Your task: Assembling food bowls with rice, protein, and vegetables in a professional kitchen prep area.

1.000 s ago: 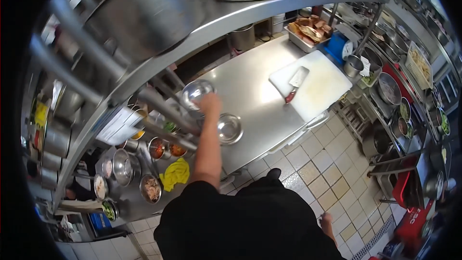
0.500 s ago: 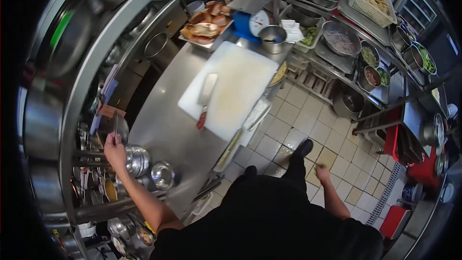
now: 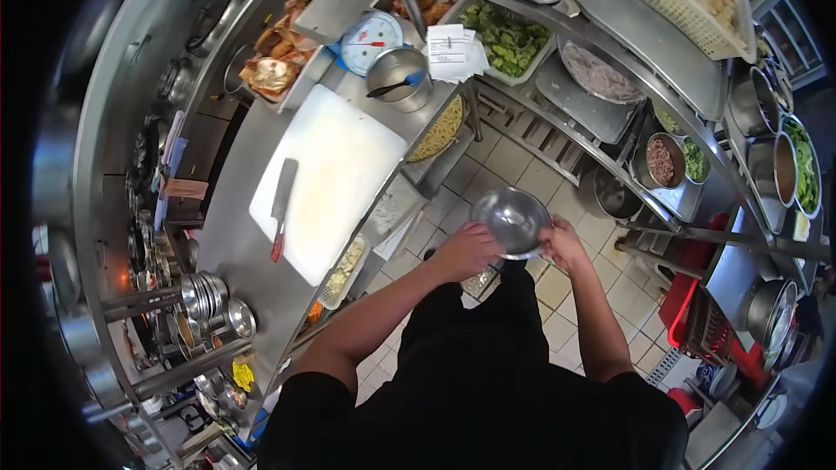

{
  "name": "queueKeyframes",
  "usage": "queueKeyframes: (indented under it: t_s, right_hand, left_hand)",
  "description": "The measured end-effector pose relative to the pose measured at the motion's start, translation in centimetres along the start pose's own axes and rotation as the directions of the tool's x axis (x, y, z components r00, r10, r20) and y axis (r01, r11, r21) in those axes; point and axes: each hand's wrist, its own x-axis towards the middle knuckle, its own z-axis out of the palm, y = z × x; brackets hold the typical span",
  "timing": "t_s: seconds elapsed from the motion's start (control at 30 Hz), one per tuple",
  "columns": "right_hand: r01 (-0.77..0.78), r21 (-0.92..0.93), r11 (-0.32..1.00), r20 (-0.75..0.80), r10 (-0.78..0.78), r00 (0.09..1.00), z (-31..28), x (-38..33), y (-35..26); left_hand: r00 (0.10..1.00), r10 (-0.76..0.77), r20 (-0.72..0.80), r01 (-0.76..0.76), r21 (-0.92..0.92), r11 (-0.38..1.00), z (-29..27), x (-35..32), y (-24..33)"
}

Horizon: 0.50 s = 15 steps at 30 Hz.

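A shiny round metal bowl (image 3: 512,219) is held in front of my body, over the tiled floor. My left hand (image 3: 470,252) grips its near left rim, with the fingers curled at the edge. On the opposite side, my right hand (image 3: 563,242) holds the bowl's right edge; its fingers are slightly blurred. The bowl's inside looks bare. To the left, a stack of metal bowls (image 3: 204,296) stands at the counter's edge, with a single metal bowl (image 3: 241,318) beside it.
A cleaver (image 3: 284,191) with a red handle lies on the white cutting board (image 3: 335,152). Behind stand a dial scale (image 3: 370,42) and a metal pot (image 3: 399,91) with a blue-tipped brush. Leafy greens (image 3: 503,39) and noodles (image 3: 440,130) sit right of the board, near shelves (image 3: 601,13).
My left hand has come from the bowl stack to the front of my body, bringing a metal bowl. My right hand has risen to hold it too. The view has turned to the right.
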Motion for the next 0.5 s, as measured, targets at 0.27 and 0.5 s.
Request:
queueKeyframes:
  t_s: [0.27, 0.5]
  right_hand:
    - [-0.141, 0.027, 0.99, -0.245, 0.143, 0.959, -7.0, 6.9, 12.0]
    - [0.004, -0.109, 0.994, -0.109, -0.016, 0.994, -0.8, 19.7, 15.2]
  left_hand:
    - [0.358, -0.792, -0.494, 0.834, -0.213, 0.509, 3.4, 6.0, -29.2]
    - [0.324, -0.885, -0.335, 0.946, 0.119, 0.302, 6.5, 10.4, -45.5]
